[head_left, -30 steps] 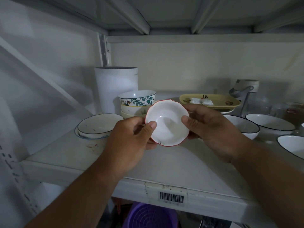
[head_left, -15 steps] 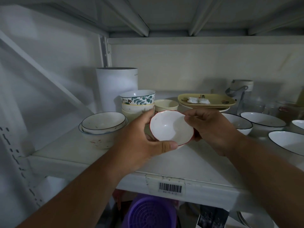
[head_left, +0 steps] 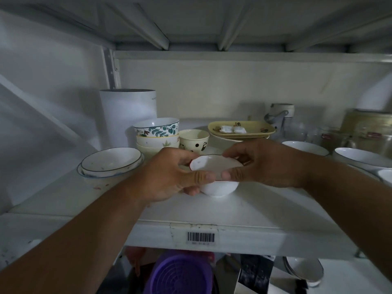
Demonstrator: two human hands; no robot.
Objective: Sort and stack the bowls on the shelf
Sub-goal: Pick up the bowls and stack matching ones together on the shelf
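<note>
A small white bowl with a scalloped, dark-edged rim (head_left: 214,164) is level at the middle of the white shelf (head_left: 265,211), its base on or just above the surface. My left hand (head_left: 169,172) grips its left rim, thumb on the near edge. My right hand (head_left: 261,162) grips the right rim. To the left stand nested blue-rimmed bowls (head_left: 110,162). Behind my hands a stack of bowls topped by a leaf-patterned one (head_left: 157,128) and a cream dotted cup (head_left: 194,139) stand. White dark-rimmed bowls (head_left: 360,158) sit at the right.
A tall white cylinder (head_left: 127,115) stands at the back left. Yellow plates (head_left: 241,129), a lidded jar (head_left: 280,115) and glass containers (head_left: 360,134) fill the back right. Below the shelf are a purple basket (head_left: 182,274) and another bowl (head_left: 305,270).
Both hands lowered the small bowl from tilted toward me to level on the shelf. The view shifted down, showing more of the lower shelf.
</note>
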